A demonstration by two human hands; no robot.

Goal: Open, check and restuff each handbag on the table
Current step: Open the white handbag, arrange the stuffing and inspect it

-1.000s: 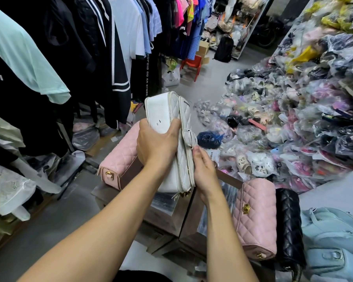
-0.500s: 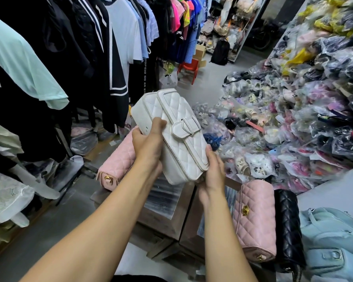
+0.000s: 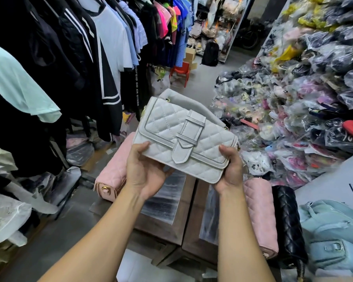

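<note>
A white quilted handbag (image 3: 177,135) with a buckle strap on its closed flap is held up above the wooden table (image 3: 181,216), front face toward me. My left hand (image 3: 145,171) grips its lower left corner, thumb on the front. At the lower right corner my right hand (image 3: 230,169) grips it the same way. A pink quilted handbag (image 3: 112,176) lies at the table's left edge. Another pink handbag (image 3: 261,216) and a black quilted handbag (image 3: 287,222) lie side by side at the right.
Pale blue bags (image 3: 334,237) lie at the far right. Clothes on a rack (image 3: 73,58) hang along the left. A large heap of plastic-wrapped goods (image 3: 306,98) fills the right side. A red stool (image 3: 179,73) stands down the aisle.
The white handbag was turned from edge-on upright to lying level with its front flap facing me. Both hands shifted to its lower corners.
</note>
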